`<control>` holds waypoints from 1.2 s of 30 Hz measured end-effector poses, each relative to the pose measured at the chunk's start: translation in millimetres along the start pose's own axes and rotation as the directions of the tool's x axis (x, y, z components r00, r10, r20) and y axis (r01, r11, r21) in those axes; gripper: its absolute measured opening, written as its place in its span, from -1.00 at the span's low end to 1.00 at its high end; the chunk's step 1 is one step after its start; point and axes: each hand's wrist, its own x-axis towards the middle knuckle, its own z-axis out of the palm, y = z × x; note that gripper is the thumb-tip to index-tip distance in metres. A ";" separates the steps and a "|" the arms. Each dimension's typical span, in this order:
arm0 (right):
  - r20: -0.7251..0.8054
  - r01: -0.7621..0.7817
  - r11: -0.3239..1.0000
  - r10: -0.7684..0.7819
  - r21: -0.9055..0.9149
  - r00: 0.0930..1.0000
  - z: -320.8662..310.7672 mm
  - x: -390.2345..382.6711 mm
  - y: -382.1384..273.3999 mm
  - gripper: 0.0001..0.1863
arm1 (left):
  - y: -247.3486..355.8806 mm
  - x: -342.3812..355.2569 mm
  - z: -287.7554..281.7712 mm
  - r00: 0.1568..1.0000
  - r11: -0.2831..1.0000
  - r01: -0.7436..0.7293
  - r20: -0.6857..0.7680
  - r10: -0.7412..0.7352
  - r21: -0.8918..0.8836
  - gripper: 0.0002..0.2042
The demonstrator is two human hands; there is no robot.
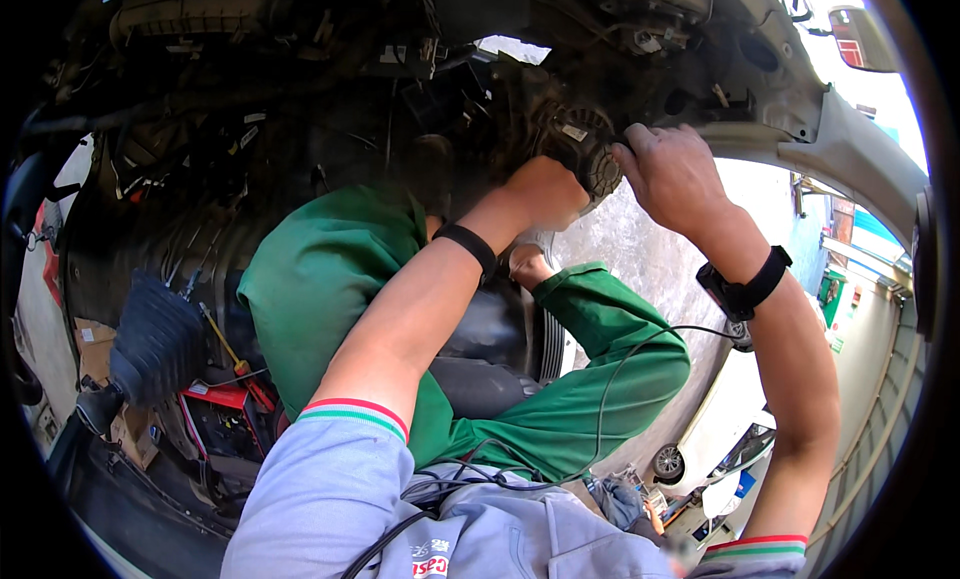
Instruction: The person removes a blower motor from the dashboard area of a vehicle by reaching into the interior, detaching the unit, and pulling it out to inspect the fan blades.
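A dark round part point(598, 167) with a ribbed rim and a small pale label sits under the stripped dashboard frame, between my hands. My left hand point(548, 191) is closed and slightly blurred at its lower left side; whatever the fingers grip is hidden. On the other side, my right hand point(675, 174) has its fingers curled and its thumb and fingertips beside the rim. Anything pinched there is too small and dark to name. Loose wiring and brackets point(480, 89) surround the part in shadow.
A gear lever boot point(155, 329) stands at the left, beside a yellow-handled screwdriver point(228, 344) and a red-and-black box point(225, 419). A black cable point(615, 379) runs from my right wrist device to my lap. The door opening lies right, with a white car point(715, 419) outside.
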 end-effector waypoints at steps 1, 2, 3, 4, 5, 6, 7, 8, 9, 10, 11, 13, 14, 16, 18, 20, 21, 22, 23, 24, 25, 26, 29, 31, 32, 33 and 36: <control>0.040 -0.180 0.971 0.176 0.158 0.984 3.1 1.3 -3.6 -0.65 | 0.1 -0.5 -0.1 1.000 1.000 0.000 0.005 0.000 0.009 -0.81; 0.106 -0.354 0.885 0.338 0.302 0.935 5.7 1.7 -5.6 -0.59 | -0.1 -0.7 -0.2 1.000 1.000 0.000 0.005 0.000 0.008 -0.81; 0.107 -0.356 0.886 0.339 0.299 0.935 7.2 2.9 -3.0 -0.59 | 0.3 0.0 0.4 1.000 1.000 0.006 0.010 -0.007 0.008 -0.81; 0.307 -0.572 0.623 0.487 0.534 0.818 9.2 6.2 2.1 -0.54 | 0.7 0.8 1.1 1.000 1.000 0.014 0.014 -0.014 0.008 -0.81; 0.530 -0.718 0.253 0.527 0.648 0.664 9.7 7.4 5.3 -0.49 | 1.3 1.4 2.0 1.000 1.000 0.011 0.011 -0.011 0.006 -0.81; 0.670 -0.776 0.017 0.492 0.631 0.556 8.0 8.2 5.1 -0.47 | -0.7 0.4 3.3 1.000 1.000 0.010 -0.001 -0.010 0.001 -0.82; 0.669 -0.774 0.020 0.490 0.633 0.559 10.1 6.6 5.2 -0.47 | -2.9 -0.3 4.6 1.000 1.000 0.010 -0.012 -0.010 -0.003 -0.82; 0.548 -0.727 0.216 0.528 0.651 0.648 14.4 3.3 5.4 -0.52 | -4.2 0.6 5.9 1.000 1.000 0.013 -0.014 -0.013 -0.001 -0.82; 0.423 -0.659 0.404 0.532 0.634 0.734 13.1 2.9 0.1 -0.58 | -3.1 1.3 6.5 1.000 1.000 0.004 -0.021 -0.004 0.006 -0.83; 0.424 -0.656 0.405 0.526 0.637 0.737 9.9 2.5 -4.4 -0.58 | -2.6 1.3 7.1 1.000 1.000 -0.005 -0.029 0.005 0.013 -0.83; 0.021 -0.369 0.851 0.390 0.374 0.921 4.2 2.3 -8.6 -0.65 | -3.7 0.6 7.4 1.000 1.000 0.002 -0.026 -0.002 0.013 -0.83; -0.259 -0.062 0.992 0.032 -0.111 0.965 -5.4 3.0 -9.7 -0.71 | -3.1 3.8 6.5 0.999 1.000 -0.006 -0.047 0.006 0.012 -0.84; -0.111 0.055 0.975 -0.081 -0.215 0.991 -6.3 4.6 -7.5 -0.75 | -2.2 3.6 6.7 0.999 1.000 -0.008 -0.047 0.008 0.009 -0.84; 0.051 0.191 0.954 -0.184 -0.231 0.982 -9.9 9.9 -2.5 -0.78 | -1.2 2.5 6.0 0.999 1.000 -0.023 -0.046 0.023 -0.007 -0.83; 0.079 0.077 0.991 -0.069 -0.107 0.995 -12.2 11.6 -3.4 -0.75 | -1.0 1.3 5.8 0.999 1.000 -0.019 -0.030 0.019 0.002 -0.83; 0.119 -0.045 0.999 0.043 0.015 0.992 -11.9 13.9 -6.9 -0.72 | -2.5 -0.3 5.9 1.000 1.000 -0.016 -0.014 0.016 0.012 -0.83; 0.150 -0.188 0.976 0.170 0.111 0.974 -10.5 13.6 -9.1 -0.68 | -1.9 -0.4 5.8 1.000 1.000 -0.013 -0.006 0.013 0.021 -0.83; 0.192 -0.327 0.924 0.290 0.201 0.938 -9.0 13.0 -10.6 -0.63 | -1.4 -0.3 5.5 1.000 0.999 -0.011 0.003 0.011 0.030 -0.82; 0.192 -0.329 0.923 0.293 0.198 0.937 -7.3 13.2 -10.4 -0.63 | -1.4 0.1 4.8 1.000 0.999 -0.014 0.002 0.014 0.030 -0.82; 0.222 -0.396 0.876 0.343 0.274 0.913 -5.2 13.2 -9.3 -0.60 | -1.1 0.8 4.1 1.000 0.999 -0.017 0.001 0.017 0.031 -0.83; 0.254 -0.460 0.818 0.390 0.346 0.885 -3.5 13.1 -8.7 -0.57 | -0.5 1.1 2.9 1.000 0.999 -0.020 0.000 0.020 0.033 -0.83; 0.254 -0.465 0.817 0.396 0.343 0.883 -2.3 13.6 -10.2 -0.57 | -0.2 0.3 2.4 1.000 0.999 -0.026 -0.001 0.026 0.033 -0.83; 0.228 -0.476 0.804 0.420 0.357 0.879 1.6 13.1 -13.9 -0.54 | -2.9 -1.8 8.0 1.000 1.000 0.010 0.004 -0.010 0.017 -0.83; 0.190 -0.437 0.810 0.393 0.392 0.900 6.8 9.4 -12.7 -0.53 | -3.8 -2.5 6.9 0.999 0.999 0.036 0.022 -0.036 0.012 -0.83; 0.205 -0.457 0.825 0.410 0.333 0.889 5.2 2.9 -14.3 -0.60 | -3.6 -0.9 6.2 0.999 0.999 0.033 0.019 -0.034 0.017 -0.83; 0.200 -0.457 0.825 0.412 0.332 0.889 0.2 -5.4 -19.1 -0.60 | -0.7 1.5 4.0 1.000 1.000 0.023 0.014 -0.023 0.014 -0.82; -0.001 -0.482 0.660 0.591 0.576 0.807 -7.3 -36.2 -37.2 -0.70 | 4.8 -4.9 -8.4 0.997 0.998 0.062 0.054 -0.062 -0.004 -0.81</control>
